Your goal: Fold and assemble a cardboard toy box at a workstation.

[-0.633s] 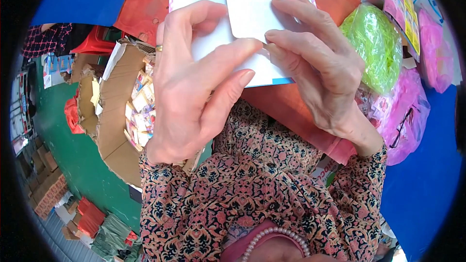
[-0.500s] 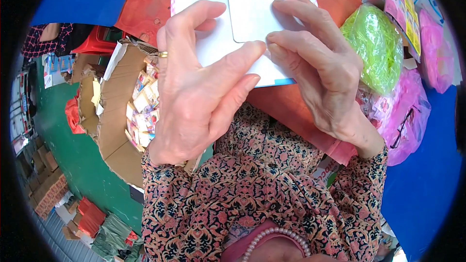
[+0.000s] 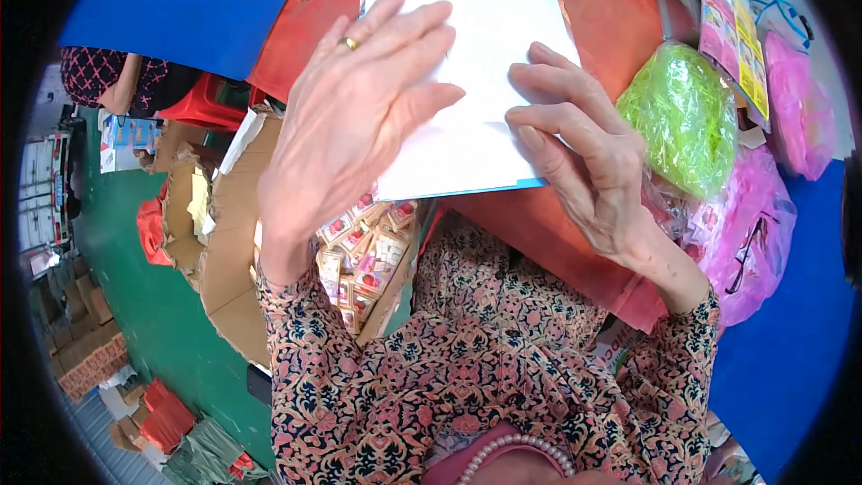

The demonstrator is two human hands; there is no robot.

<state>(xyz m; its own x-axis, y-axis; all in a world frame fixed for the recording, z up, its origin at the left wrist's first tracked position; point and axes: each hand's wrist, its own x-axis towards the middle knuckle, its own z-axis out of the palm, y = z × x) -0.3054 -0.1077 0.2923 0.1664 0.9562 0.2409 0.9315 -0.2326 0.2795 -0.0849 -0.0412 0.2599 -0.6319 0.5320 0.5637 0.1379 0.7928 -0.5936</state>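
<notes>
A white card sheet (image 3: 494, 45) with blue and patterned edges lies on the red tabletop in front of me. Across its left part stretches my left hand (image 3: 355, 103), fingers extended and lightly spread, a gold ring on one of them. My right hand (image 3: 593, 148) rests at the sheet's right side with bent, separated fingers, their tips on or just above the white surface. A faint crease or edge crosses the sheet between the hands. What lies under my left palm is hidden.
Left of my lap, a cardboard box (image 3: 238, 256) holds many small packets (image 3: 364, 260). On the right are a bag of green shred (image 3: 687, 121), pink plastic bags (image 3: 763, 242) and printed cards (image 3: 732, 36). Another person's arm (image 3: 121, 85) shows beside a red stool (image 3: 206, 103).
The narrow flap edge seen on the sheet before no longer shows. My left hand has moved up and left and flattened its fingers; the whole sheet now shows lower in view.
</notes>
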